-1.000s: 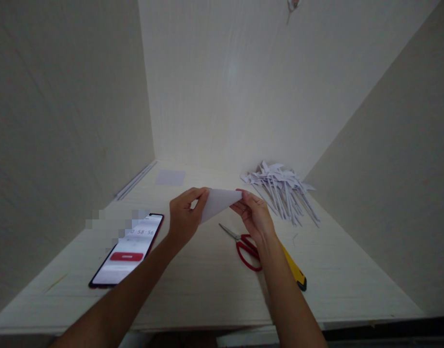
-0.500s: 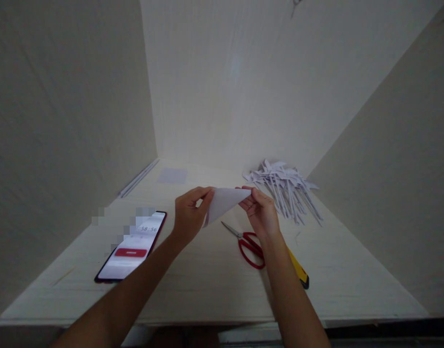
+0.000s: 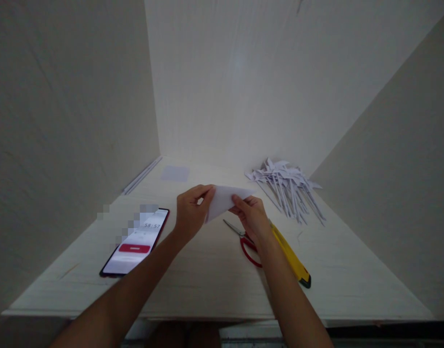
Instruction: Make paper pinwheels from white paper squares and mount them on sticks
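A piece of white paper (image 3: pixel 222 200), folded into a triangle, is held up above the table between both hands. My left hand (image 3: pixel 193 209) pinches its left end between thumb and fingers. My right hand (image 3: pixel 250 212) grips the lower right edge, thumb on the near face and fingers behind. Below the paper lie scissors (image 3: pixel 250 252) with red handles, partly covered by my right hand and wrist. Just right of my right forearm is a yellow cutter knife (image 3: pixel 290 256) with a dark end.
Paper pinwheels (image 3: pixel 283 186) on rolled sticks are heaped at the back right. A flat paper sheet (image 3: pixel 175 173) lies at the back left, near thin paper sticks (image 3: pixel 142 175) along the wall. A phone (image 3: pixel 135 249) showing a timer rests left. Walls enclose the white table (image 3: pixel 200 290).
My right hand has slid left along the paper from its right tip, and its thumb now presses on the near face. My left hand keeps its pinch. More of the cutter knife shows.
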`<state>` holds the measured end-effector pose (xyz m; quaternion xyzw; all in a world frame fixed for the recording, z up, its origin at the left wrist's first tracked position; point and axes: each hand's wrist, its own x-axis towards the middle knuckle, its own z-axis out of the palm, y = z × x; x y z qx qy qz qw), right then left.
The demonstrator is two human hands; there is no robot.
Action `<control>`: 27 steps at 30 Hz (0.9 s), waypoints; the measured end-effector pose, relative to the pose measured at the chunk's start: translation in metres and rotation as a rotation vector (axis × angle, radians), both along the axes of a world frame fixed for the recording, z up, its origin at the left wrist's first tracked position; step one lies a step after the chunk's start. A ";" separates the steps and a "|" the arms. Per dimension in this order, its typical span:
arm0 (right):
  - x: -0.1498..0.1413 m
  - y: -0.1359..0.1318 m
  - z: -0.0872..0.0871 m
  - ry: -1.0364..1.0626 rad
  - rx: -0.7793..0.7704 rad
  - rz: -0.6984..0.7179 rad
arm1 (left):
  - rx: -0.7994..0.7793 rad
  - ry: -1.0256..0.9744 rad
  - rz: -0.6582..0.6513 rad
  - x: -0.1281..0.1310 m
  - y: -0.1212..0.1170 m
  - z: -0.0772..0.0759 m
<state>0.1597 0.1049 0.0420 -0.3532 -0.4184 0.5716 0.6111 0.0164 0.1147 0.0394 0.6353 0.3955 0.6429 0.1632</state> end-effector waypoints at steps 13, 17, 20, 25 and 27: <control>-0.002 0.001 -0.007 -0.089 -0.070 0.114 | -0.123 -0.095 -0.055 0.002 0.004 -0.001; -0.004 -0.002 -0.006 -0.127 -0.129 0.182 | -0.117 -0.109 -0.012 0.001 0.005 -0.001; -0.005 -0.004 -0.008 -0.172 -0.109 0.194 | -0.104 -0.118 -0.001 0.000 0.005 -0.002; -0.008 -0.004 -0.010 -0.154 -0.099 0.218 | -0.101 -0.103 0.025 -0.002 0.005 0.000; -0.011 -0.005 -0.010 -0.147 -0.119 0.261 | -0.106 -0.107 0.060 -0.003 0.005 0.002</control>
